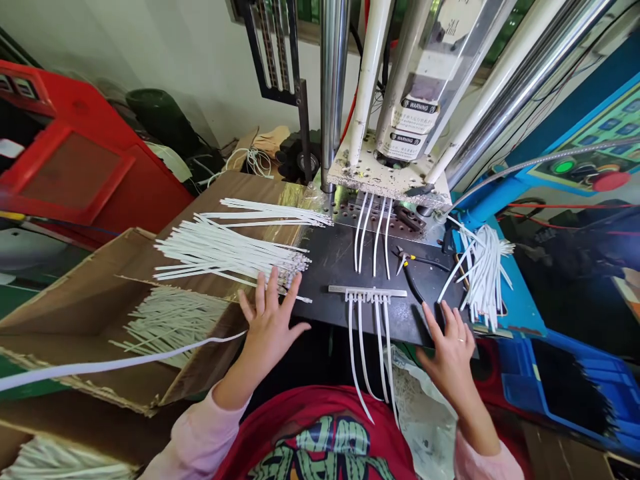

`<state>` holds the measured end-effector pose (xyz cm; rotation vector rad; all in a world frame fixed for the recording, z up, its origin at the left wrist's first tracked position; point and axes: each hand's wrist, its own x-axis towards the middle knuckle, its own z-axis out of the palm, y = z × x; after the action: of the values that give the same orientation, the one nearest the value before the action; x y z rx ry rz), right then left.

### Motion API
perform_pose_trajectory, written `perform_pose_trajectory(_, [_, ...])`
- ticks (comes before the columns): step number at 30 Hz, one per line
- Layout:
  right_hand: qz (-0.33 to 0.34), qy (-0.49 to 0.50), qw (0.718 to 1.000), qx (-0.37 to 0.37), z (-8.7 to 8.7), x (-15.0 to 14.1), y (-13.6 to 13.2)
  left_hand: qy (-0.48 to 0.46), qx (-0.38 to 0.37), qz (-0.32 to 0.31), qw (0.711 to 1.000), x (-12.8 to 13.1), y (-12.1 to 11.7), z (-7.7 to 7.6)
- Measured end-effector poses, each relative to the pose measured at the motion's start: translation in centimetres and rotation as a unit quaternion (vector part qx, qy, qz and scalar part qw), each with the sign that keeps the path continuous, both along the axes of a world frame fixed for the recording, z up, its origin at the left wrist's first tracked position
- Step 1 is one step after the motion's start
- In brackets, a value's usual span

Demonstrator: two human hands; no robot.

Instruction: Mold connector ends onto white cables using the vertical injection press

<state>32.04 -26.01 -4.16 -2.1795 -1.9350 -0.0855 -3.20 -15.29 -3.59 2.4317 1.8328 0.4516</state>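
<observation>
My left hand (270, 327) is open, its fingers spread at the tip end of a pile of white cables (225, 250); I cannot tell whether it touches them. My right hand (453, 347) is also open, at the front edge of the black table plate (330, 257), close to the handle of the side cutters (415, 270). Between my hands lies a metal bar (340, 289) with several white cables (361, 347) hanging from it over the edge toward my lap. Behind it, more white cables (375, 247) stick out from under the press head (390, 175).
A bundle of white cables (485, 273) lies on the blue machine bed at right, below a control panel (590, 147). Cardboard boxes (75, 300) with cables stand at left, beside a red machine (75, 153). A blue crate (520, 387) sits at lower right.
</observation>
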Motion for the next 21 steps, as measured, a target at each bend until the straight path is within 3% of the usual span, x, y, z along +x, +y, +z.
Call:
perform_pose_trajectory(3, [0.083, 0.139, 0.986, -0.036, 2.6, -0.1, 0.1, -0.021, 0.003, -0.090, 0.996, 1.8, -0.1, 1.8])
perform_pose_trajectory(6, [0.124, 0.208, 0.970, -0.003, 4.4, -2.1, 1.9, -0.044, 0.014, -0.114, 0.992, 4.5, 1.4, 2.1])
perform_pose_trajectory(9, [0.135, 0.178, 0.972, 0.075, 4.6, -5.3, 4.8, -0.071, 0.001, -0.115, 0.991, 6.4, 3.4, 1.3])
perform_pose_trajectory(12, [0.138, 0.104, 0.978, 0.121, 4.7, -8.7, 7.1, -0.120, -0.021, -0.155, 0.980, 6.8, 4.2, 1.2])
perform_pose_trajectory(17, [0.211, 0.054, 0.967, 0.130, 6.7, -11.9, 9.0, -0.295, -0.019, -0.240, 0.925, 6.2, 3.0, 3.7])
perform_pose_trajectory(19, [0.232, 0.117, 0.955, 0.143, 7.4, -11.8, 9.3, -0.354, -0.028, -0.235, 0.905, 5.9, 2.8, 4.7])
perform_pose_trajectory(21, [0.193, 0.248, 0.938, 0.150, 7.7, -10.7, 9.7, -0.410, -0.071, -0.207, 0.885, 5.6, 3.1, 5.2])
